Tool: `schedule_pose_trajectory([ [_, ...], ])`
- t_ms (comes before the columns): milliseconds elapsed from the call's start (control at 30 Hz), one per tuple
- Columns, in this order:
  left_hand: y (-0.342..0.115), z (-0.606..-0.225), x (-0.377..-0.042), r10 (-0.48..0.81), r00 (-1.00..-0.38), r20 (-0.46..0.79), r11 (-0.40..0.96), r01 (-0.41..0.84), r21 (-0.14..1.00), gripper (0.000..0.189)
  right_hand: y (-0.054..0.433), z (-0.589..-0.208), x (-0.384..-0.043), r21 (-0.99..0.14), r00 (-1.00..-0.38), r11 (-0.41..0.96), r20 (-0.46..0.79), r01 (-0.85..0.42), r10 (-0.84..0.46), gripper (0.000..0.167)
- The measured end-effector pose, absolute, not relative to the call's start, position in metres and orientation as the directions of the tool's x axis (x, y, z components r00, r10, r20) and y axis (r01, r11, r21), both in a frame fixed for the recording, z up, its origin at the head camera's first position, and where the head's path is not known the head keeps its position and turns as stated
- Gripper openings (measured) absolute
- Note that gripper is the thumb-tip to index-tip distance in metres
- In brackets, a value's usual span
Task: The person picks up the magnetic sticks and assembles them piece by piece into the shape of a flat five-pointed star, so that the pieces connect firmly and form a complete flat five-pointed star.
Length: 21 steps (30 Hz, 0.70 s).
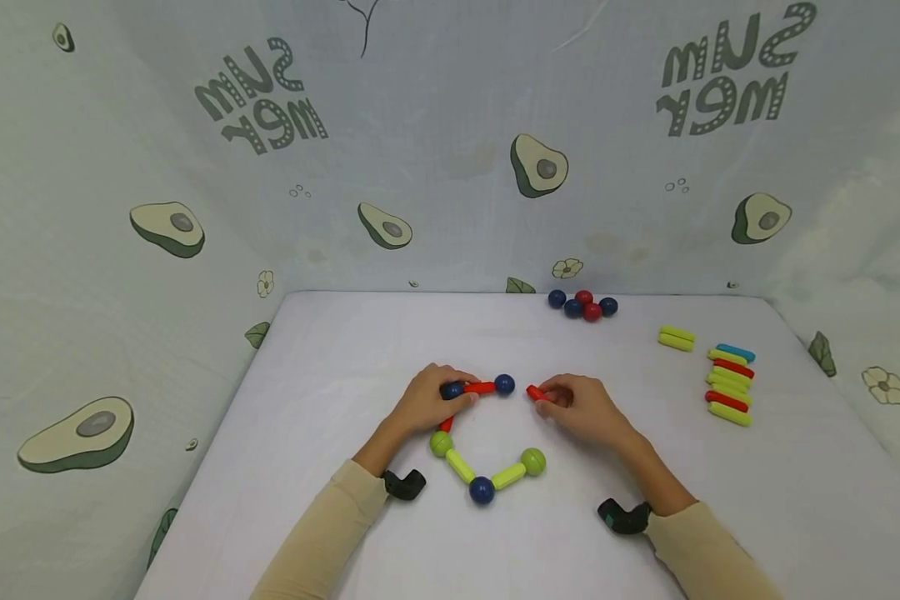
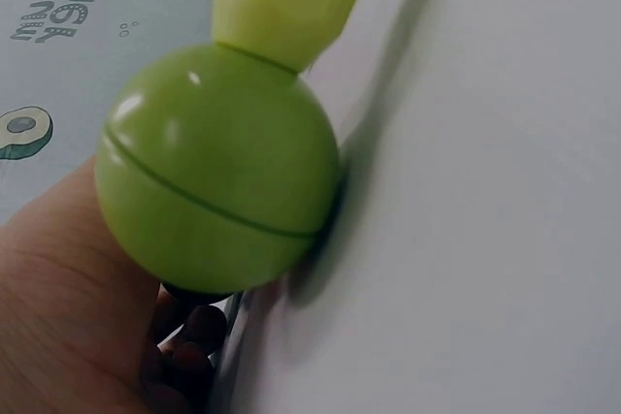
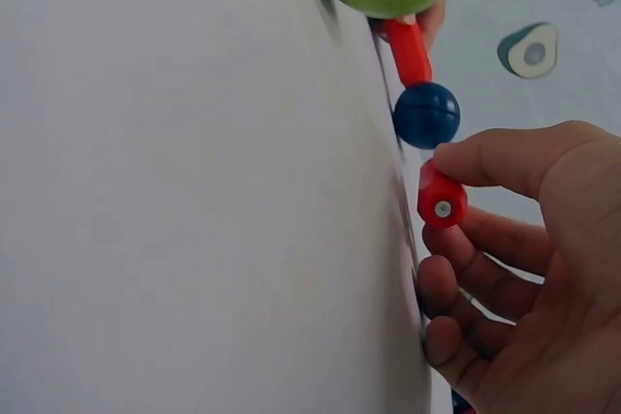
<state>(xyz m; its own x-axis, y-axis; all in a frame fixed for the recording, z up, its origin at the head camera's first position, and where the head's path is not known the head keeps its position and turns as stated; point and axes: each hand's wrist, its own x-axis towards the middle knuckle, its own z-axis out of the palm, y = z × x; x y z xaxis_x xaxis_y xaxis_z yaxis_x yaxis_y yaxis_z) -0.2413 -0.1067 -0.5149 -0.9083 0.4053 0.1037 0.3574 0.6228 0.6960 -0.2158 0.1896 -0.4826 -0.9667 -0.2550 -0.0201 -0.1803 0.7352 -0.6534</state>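
Going from the left, one beige sleeve is slanting up and inward across the white table, with a black wrist camera sticking out at the cuff. The left hand is reaching in knuckles-up and gripping a corner blue ball, thumb in front, fingers behind.

That ball's part of a bent chain lying mid-table. I'm counting five balls in it (three blue, two green) and four sticks (two red, two yellow-green). It's forming a ring with a gap on the right side, between an end blue ball and an end green ball.

Just right of that gap, the right hand is pinching one loose red stick between thumb and fingers, the other fingers curling behind. The stick's tip is pointing toward the end blue ball, near it but not touching. That forearm is angling in from the lower right, with a second black wrist camera and beige cuff.

At the back edge, five spare balls are sitting bunched up: three blue, two red. Further right, two yellow-green sticks are lying side by side, then a stack of sticks: one blue, two red, and what's looking like five yellow-green.
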Motion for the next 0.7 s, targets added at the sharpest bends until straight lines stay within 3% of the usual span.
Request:
schedule_pose_trajectory([
  [367,-0.107,-0.513,-0.240,0.401,-0.910,0.103,0.623,0.354,0.698,0.030,0.171,-0.483,-0.212,-0.668,-0.946,0.707,-0.012,-0.233,-0.324,0.028],
  [567,-0.107,-0.512,-0.240,0.406,-0.911,0.076,0.633,0.340,0.695,0.031,0.177,-0.481,-0.202,-0.681,-0.957,0.709,-0.043,-0.182,-0.287,0.027],
  [700,-0.105,-0.509,-0.241,0.422,-0.903,0.087,0.634,0.362,0.684,0.032,0.186,-0.481,-0.187,-0.696,-0.918,0.683,-0.089,-0.221,-0.387,0.029],
])
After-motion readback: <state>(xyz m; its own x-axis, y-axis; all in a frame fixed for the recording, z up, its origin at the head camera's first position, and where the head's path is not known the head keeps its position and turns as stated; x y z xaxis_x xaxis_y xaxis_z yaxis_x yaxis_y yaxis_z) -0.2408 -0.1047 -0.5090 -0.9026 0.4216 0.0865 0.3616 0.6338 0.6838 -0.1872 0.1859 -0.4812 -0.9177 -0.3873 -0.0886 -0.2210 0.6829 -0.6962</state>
